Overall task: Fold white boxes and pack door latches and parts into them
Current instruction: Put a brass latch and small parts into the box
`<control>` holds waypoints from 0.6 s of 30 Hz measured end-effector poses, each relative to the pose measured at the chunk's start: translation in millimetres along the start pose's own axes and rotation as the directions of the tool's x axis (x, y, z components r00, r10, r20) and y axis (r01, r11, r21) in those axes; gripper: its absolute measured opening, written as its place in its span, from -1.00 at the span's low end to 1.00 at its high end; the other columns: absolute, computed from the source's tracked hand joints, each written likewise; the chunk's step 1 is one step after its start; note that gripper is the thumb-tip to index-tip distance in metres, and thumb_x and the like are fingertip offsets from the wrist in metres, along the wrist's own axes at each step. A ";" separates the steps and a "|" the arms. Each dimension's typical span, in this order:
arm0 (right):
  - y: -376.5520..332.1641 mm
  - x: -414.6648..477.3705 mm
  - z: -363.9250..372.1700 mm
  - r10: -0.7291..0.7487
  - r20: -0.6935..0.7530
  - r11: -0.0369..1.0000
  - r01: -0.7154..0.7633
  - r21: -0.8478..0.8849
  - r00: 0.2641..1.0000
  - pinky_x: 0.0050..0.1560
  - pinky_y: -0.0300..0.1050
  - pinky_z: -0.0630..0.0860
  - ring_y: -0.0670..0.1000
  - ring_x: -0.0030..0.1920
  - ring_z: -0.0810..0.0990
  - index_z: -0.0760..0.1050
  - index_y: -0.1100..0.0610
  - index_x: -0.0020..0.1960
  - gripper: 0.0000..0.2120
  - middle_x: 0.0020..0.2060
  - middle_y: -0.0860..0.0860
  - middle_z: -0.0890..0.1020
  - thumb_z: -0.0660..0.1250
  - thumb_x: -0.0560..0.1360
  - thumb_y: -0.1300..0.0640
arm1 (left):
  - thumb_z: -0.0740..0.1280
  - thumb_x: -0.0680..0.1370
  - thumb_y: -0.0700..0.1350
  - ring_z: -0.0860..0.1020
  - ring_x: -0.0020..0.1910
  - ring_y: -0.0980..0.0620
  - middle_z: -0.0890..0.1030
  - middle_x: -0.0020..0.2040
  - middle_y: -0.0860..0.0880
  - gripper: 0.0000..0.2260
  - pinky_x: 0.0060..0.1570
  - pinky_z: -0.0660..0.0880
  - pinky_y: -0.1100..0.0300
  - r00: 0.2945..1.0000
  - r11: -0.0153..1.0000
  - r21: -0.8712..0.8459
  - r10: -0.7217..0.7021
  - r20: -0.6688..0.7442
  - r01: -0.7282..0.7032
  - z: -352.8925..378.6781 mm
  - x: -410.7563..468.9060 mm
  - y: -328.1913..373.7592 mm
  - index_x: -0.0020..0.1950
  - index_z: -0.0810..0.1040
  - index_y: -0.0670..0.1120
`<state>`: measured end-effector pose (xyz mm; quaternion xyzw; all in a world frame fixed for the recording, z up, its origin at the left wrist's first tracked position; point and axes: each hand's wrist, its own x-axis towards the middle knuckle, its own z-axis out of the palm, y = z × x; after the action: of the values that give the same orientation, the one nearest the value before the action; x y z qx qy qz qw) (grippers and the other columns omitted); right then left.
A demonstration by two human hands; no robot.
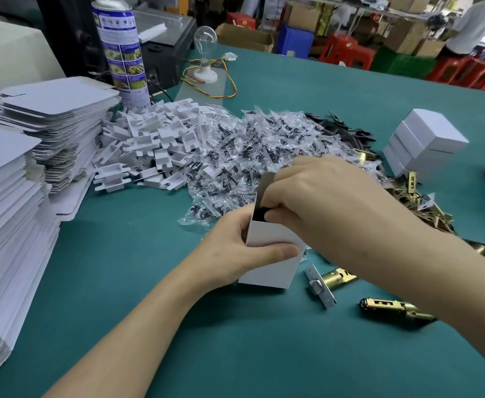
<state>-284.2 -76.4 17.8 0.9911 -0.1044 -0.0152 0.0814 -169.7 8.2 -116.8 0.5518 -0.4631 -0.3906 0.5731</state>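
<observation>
White box [270, 254] upright on the teal worktop [149, 282], plain and unprinted, top open with one flap raised, dark inside. Gripped by the left hand [235, 248], fingers wrapped round it, thumb across the front. Right hand [321, 196] at the open mouth, fingers curled; clamped on anything or not, cannot tell. Just right, two brass door latches [330, 280] lying flat. Behind, heaped bagged screws [249, 150]; far left, stacked flat box blanks [11, 196].

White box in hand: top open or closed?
Open: the white box has its flap up, dark inside showing. Left hand grips it; right hand is at the opening.
</observation>
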 end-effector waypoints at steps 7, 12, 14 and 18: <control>7.8 1.3 6.4 0.109 -0.031 0.928 -0.090 0.363 0.994 0.00 -0.02 0.57 -0.11 -0.11 0.62 0.68 -0.16 0.03 -0.87 -0.23 -0.25 0.64 0.40 0.59 0.05 | 0.57 0.43 -0.11 0.61 -0.16 0.12 0.66 -0.16 -0.03 -0.80 -0.17 0.53 0.26 1.000 1.000 -0.011 0.009 0.003 -0.009 -0.6 -0.2 0.5 -0.03 0.62 0.02; 10.0 1.5 10.9 0.115 0.006 0.908 -0.108 0.404 0.993 0.05 0.00 0.58 -0.07 -0.06 0.67 0.69 -0.18 0.04 -0.82 -0.14 -0.21 0.72 0.37 0.59 0.08 | 0.58 0.44 -0.11 0.61 -0.11 0.13 0.67 -0.05 -0.18 -0.77 -0.11 0.52 0.26 0.999 0.999 0.018 0.033 -0.005 -0.033 0.0 0.7 -0.1 0.03 0.62 -0.03; 9.8 2.7 10.2 0.097 0.023 0.930 -0.099 0.355 0.995 0.04 -0.01 0.58 -0.07 -0.07 0.65 0.68 -0.19 0.05 -0.80 -0.13 -0.21 0.70 0.33 0.61 0.07 | 0.58 0.44 -0.11 0.62 -0.11 0.15 0.70 -0.09 -0.02 -0.79 -0.10 0.52 0.30 1.000 1.000 0.009 0.030 -0.002 -0.030 0.1 0.1 1.3 -0.01 0.64 0.07; 19.4 2.5 5.4 0.106 -0.063 0.907 -0.070 0.416 0.992 -0.10 -0.21 0.51 -0.20 -0.20 0.57 0.69 -0.13 0.03 -0.82 -0.24 -0.23 0.66 0.33 0.61 0.08 | 0.58 0.43 -0.07 0.64 -0.13 0.13 0.68 -0.13 0.07 -0.80 -0.13 0.56 0.25 1.000 1.000 -0.022 0.001 0.010 -0.001 -1.0 -1.3 0.9 -0.05 0.64 0.13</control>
<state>-286.0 -96.5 15.7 0.9799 -0.1465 0.0526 -0.1247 -169.2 9.8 -116.0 0.5432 -0.4618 -0.3983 0.5771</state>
